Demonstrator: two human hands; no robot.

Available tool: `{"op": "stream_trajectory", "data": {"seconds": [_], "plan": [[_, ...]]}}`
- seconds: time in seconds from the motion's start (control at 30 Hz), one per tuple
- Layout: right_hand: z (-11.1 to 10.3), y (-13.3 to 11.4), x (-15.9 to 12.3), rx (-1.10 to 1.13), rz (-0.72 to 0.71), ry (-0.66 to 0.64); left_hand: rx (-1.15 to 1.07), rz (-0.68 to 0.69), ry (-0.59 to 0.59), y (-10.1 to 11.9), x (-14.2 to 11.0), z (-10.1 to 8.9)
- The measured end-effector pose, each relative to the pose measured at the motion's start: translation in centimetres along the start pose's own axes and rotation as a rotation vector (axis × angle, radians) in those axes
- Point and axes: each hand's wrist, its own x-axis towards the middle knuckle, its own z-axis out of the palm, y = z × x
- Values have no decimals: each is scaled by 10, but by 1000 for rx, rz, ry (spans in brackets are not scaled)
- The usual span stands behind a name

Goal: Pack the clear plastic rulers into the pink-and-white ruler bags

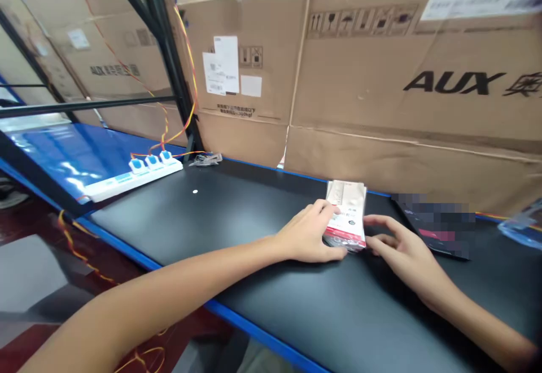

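A small stack of flat packets (pixel 348 215) in clear wrapping, white and beige with a red band, lies on the black table mat between my hands. My left hand (pixel 308 233) holds the stack from its left side, fingertips over the edge and thumb at the front corner. At the right edge is my right hand (pixel 400 251), its fingers loosely curved and its thumb apart from them. These fingertips touch or nearly touch the packets. I cannot tell how many packets are in the stack.
A dark flat object (pixel 432 226), partly blurred out, lies right of the stack. A clear plastic item (pixel 523 227) sits at the far right. Large cardboard boxes (pixel 381 96) wall the back. A white power strip (pixel 133 178) with plugs is on the left, beside a black frame post (pixel 169 57).
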Motion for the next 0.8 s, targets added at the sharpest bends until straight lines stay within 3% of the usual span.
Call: {"op": "stream_trajectory", "data": {"seconds": [0.23,0.47,0.8], "plan": [[-5,2,0,53,37,-26,-80,-42,-30,0,4,-2],[-7,-5,-6,-54,-52,-45,-152,-91,-16,-2,9,-2],[-5,1,-3,28,-114,1,-96,-93,-78,-7,7,-6]]}}
